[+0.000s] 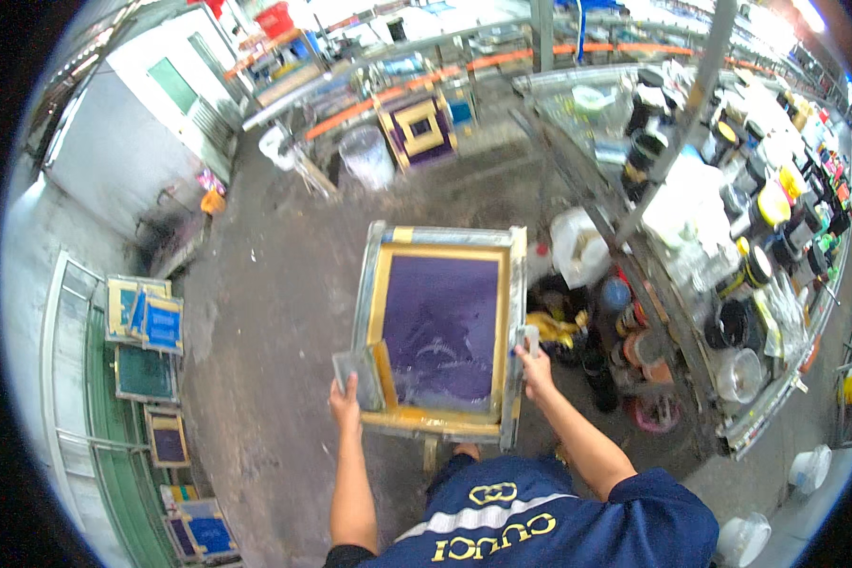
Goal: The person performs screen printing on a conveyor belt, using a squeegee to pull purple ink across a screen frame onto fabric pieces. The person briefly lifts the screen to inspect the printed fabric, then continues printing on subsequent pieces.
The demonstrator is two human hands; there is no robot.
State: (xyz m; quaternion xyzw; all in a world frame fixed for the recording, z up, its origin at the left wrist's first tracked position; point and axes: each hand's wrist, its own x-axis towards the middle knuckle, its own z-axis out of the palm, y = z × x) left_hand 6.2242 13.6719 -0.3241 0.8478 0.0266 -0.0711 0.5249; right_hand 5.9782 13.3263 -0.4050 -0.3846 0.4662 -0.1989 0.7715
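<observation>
A screen printing frame (516,284) with dark purple mesh (442,327) and yellow tape inside its metal border is tilted up in front of my body. My left hand (345,402) is closed at its lower left edge, thumb on a flat pale grey piece (356,375). An amber strip lies beside that piece; I cannot tell whether they are joined, or whether this hand also grips the frame. At the right edge, my right hand (537,372) is closed on the frame next to a small whitish piece (528,338). Pale smears mark the lower mesh.
On the right, a long bench (667,327) is crowded with ink pots; a white bucket (580,248) and several tubs stand beside it. More frames (147,371) lean along the left wall. Another taped frame (417,130) and a pale bucket (366,156) stand ahead.
</observation>
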